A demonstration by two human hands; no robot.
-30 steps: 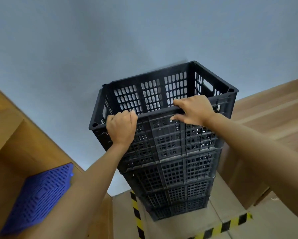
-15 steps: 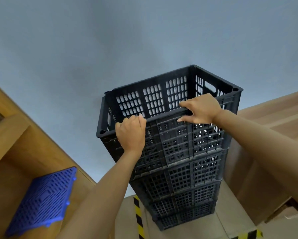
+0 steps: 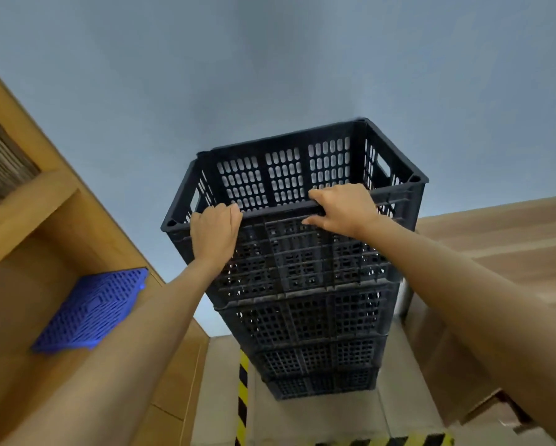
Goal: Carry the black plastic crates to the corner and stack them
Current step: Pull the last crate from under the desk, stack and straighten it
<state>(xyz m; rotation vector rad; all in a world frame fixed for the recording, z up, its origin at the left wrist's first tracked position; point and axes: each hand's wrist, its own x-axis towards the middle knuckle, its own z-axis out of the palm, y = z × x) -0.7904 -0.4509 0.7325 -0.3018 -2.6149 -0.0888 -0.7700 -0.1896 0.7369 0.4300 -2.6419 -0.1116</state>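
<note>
A tall stack of black plastic crates (image 3: 312, 320) rises from the floor against the grey-blue wall. The top crate (image 3: 289, 175) is open and perforated, with handle slots in its ends. My left hand (image 3: 214, 235) grips the near rim of the top crate towards its left corner, fingers curled over the edge. My right hand (image 3: 344, 209) holds the same rim right of the middle, fingers hooked over it and thumb under. Both forearms reach up from the bottom of the view.
A wooden shelf unit (image 3: 38, 220) stands at the left with a blue plastic grid panel (image 3: 91, 312) lying on it. Cardboard boxes (image 3: 495, 252) are piled at the right, close to the stack. Yellow-black hazard tape (image 3: 243, 391) marks the floor below.
The stack and both hands have shifted right and down in the view as my head moved. My hands keep the same hold on the top crate's rim.
</note>
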